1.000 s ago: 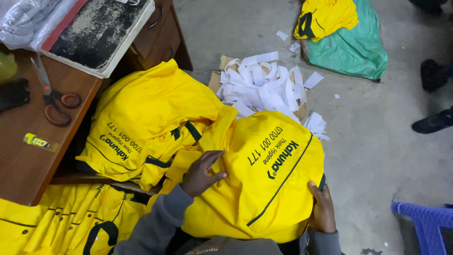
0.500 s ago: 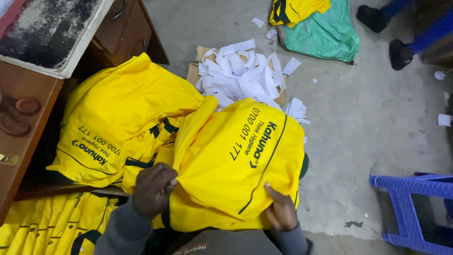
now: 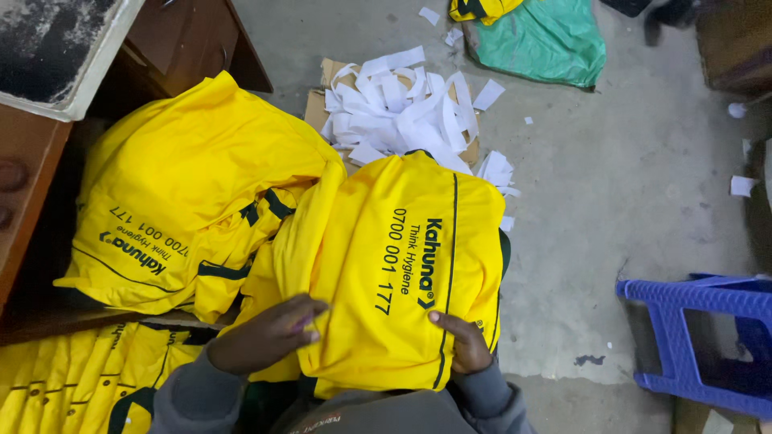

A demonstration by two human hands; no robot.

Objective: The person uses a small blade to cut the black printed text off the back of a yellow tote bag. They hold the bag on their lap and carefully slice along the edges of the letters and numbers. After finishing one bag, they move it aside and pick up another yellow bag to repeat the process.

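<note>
A folded yellow garment (image 3: 402,265) with black piping and dark print lies in front of me over my lap. My left hand (image 3: 269,333) grips its near left edge, fingers curled over the fabric. On its near right edge, my right hand (image 3: 462,341) holds the cloth with the thumb on top. A heap of more yellow garments (image 3: 189,201) rests to the left, touching the one I hold. More yellow fabric (image 3: 72,378) lies at the lower left.
A pile of white paper strips (image 3: 402,104) on cardboard lies on the concrete floor beyond. A green bag (image 3: 547,44) with yellow cloth sits at the top. A blue plastic stool (image 3: 700,337) stands right. A wooden desk (image 3: 28,169) with a dark board is left.
Both hands stayed on the yellow garment, shifting lower along its near edge as it settled upright. The view swung toward the right, bringing the blue stool in and losing the scissors on the desk.
</note>
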